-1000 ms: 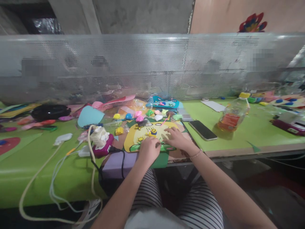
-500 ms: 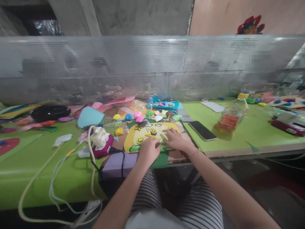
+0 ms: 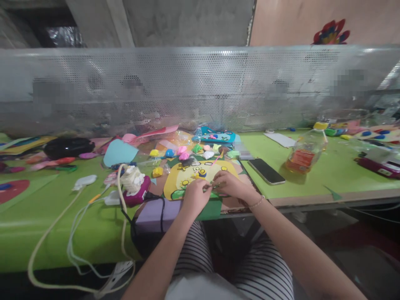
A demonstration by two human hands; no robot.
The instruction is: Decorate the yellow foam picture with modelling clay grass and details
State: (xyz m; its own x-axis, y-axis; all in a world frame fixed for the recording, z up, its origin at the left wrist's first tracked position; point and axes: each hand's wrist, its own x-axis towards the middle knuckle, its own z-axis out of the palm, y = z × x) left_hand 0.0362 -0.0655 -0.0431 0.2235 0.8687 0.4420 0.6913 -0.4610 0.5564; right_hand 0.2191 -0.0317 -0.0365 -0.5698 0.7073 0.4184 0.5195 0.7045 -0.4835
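Phone (image 3: 267,171) near right fingers (image 3: 221,178), colourful lumps (image 3: 184,156) beyond left fingers (image 3: 203,183), either grip impossible to tell

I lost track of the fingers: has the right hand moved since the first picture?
Yes: judged against the yellow board, the right hand's fingertips have shifted slightly toward the person, close beside the left hand.

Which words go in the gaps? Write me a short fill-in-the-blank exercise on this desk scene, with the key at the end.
1. The left hand and right hand are close together over the mainly ____ sheet.
2. A bracelet circles the person's ____ wrist.
3. Between the sheet and the bottle, a phone lies face ____.
Missing words: yellow; right; up.
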